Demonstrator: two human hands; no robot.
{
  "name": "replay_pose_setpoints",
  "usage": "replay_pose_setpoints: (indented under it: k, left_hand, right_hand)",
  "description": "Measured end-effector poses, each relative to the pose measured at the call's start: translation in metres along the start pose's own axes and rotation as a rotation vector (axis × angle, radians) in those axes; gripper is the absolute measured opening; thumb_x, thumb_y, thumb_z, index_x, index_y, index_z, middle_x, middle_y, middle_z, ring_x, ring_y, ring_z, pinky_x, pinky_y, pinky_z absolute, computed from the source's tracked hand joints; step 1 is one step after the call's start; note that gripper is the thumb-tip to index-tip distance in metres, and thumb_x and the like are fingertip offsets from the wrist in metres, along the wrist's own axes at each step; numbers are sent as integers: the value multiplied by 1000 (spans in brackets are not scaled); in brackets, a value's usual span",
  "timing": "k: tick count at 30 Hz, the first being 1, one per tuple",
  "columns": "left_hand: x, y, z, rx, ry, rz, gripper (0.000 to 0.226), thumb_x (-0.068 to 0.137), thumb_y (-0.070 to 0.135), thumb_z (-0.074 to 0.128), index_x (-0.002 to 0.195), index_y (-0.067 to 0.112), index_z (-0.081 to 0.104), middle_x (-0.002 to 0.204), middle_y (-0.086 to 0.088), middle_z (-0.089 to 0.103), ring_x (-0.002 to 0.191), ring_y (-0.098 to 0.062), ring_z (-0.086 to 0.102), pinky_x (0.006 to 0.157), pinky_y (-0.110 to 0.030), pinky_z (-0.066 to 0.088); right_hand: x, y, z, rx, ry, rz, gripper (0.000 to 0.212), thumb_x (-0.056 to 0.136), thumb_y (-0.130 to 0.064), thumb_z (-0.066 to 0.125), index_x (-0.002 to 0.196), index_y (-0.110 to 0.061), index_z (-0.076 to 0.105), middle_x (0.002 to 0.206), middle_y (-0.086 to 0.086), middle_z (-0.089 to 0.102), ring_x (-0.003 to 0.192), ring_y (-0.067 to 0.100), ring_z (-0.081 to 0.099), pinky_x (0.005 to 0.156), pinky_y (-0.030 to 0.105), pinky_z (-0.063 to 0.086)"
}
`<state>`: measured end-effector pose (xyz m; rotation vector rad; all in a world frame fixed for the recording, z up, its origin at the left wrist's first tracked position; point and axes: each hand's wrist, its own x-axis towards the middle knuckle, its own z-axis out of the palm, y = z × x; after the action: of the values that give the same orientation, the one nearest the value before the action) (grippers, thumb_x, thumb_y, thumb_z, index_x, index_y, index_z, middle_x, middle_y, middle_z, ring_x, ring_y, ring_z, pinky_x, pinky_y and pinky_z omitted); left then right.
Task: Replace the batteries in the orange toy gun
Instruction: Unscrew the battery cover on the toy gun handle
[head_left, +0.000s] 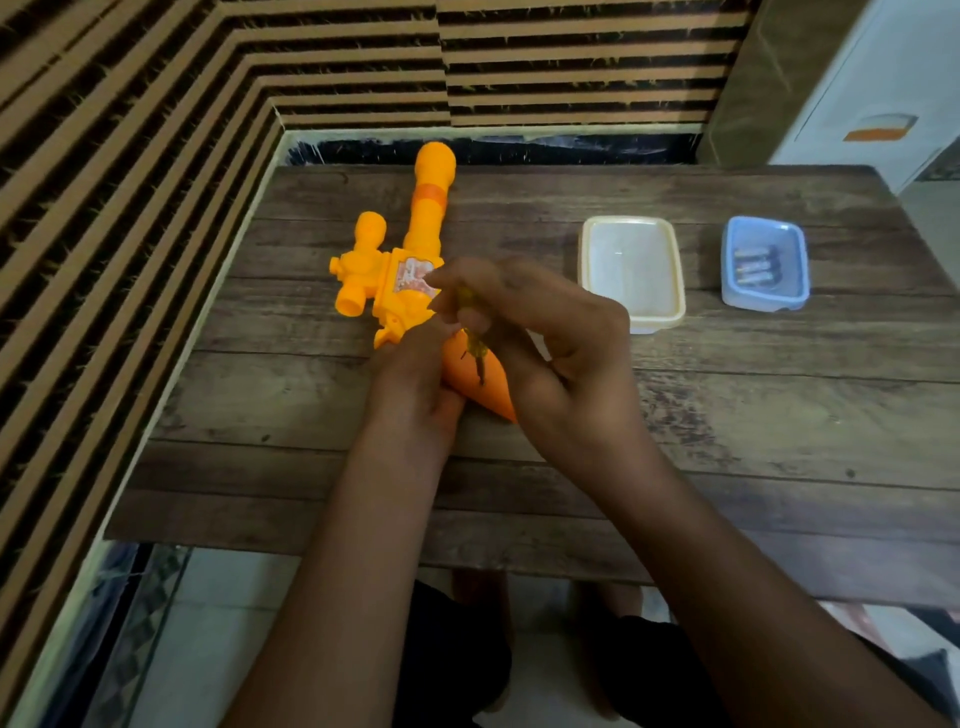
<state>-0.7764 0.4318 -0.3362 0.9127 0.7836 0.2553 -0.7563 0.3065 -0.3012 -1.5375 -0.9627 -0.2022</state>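
Note:
The orange toy gun (410, 249) lies on the wooden table (727, 415), barrel pointing away from me and grip toward me. My left hand (415, 384) grips the gun's handle from the left. My right hand (545, 338) pinches a small screwdriver (475, 348) with a yellowish handle, its tip down on the orange handle. A blue tray (766, 301) at the right holds several batteries (756, 267).
A white rectangular container (660, 317) stands between the gun and the blue tray. A striped wall runs along the table's left and far sides. The table's near edge is just above my knees.

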Motion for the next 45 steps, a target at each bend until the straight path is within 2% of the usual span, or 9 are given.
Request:
replay_pose_setpoints:
  k: [6,12,18,22,25,31,36,41,45]
  left_hand:
    - [-6,3,1,23,-92,38,56,50,21,82,105,19,73,100,-6,81,95,-21,79,84,-43,64]
    - [8,-2,-6,-42,-76,-7,17,101,0,48,105,12,59,55,9,68,54,-5,68,52,-20,55]
    - [6,-6,-3,-23,-152,79,57,71,19,75,127,11,66,106,-6,78,102,-19,76,82,-38,62]
    - [4,-5,0,-3,-94,75,19,84,5,66,97,16,76,95,-9,79,89,-19,78,79,-38,60]
    - [3,-4,1,23,-94,70,35,97,6,56,76,19,81,88,-6,80,90,-21,77,86,-41,61]
    - [-7,-4,-3,-23,-202,108,31,52,19,77,82,21,82,96,-4,81,92,-17,79,84,-41,63]
    - [4,-2,-2,-52,-82,51,25,91,5,66,109,19,77,101,-6,80,94,-20,78,86,-45,61]
    - [-3,-2,-2,-61,-184,71,15,75,11,75,75,23,84,93,-4,81,103,-29,74,89,-44,62]
    - [2,-5,-4,-61,-183,62,25,67,14,80,91,15,83,124,-20,74,120,-34,69,108,-60,50]
  right_hand:
    - [3,4,-7,-79,74,-2,23,92,11,70,111,0,76,99,14,63,93,20,64,79,33,52]
    - [2,2,-8,-75,19,-43,45,84,25,60,122,3,73,106,14,71,95,22,70,79,39,56]
    - [3,4,-11,-80,85,-41,18,91,1,75,109,0,78,96,12,69,88,16,66,76,33,53]
    - [2,5,-14,-54,64,-30,30,91,12,70,118,3,75,102,11,74,94,15,71,85,28,55]
    - [3,4,-14,-25,19,10,35,92,13,65,125,3,71,112,11,77,106,17,74,92,35,58]
    - [1,5,-11,-101,38,-27,28,92,8,72,118,0,75,96,11,65,87,17,63,77,34,53]
    - [4,9,-14,-59,10,-21,40,88,21,62,124,4,71,104,1,68,95,15,68,84,31,55]
    - [2,9,-15,-82,43,4,23,92,-1,76,115,-1,75,103,10,70,92,17,67,78,38,56]
    - [2,11,-17,-99,62,-1,23,93,3,73,115,-1,75,98,8,69,88,16,66,75,37,55]
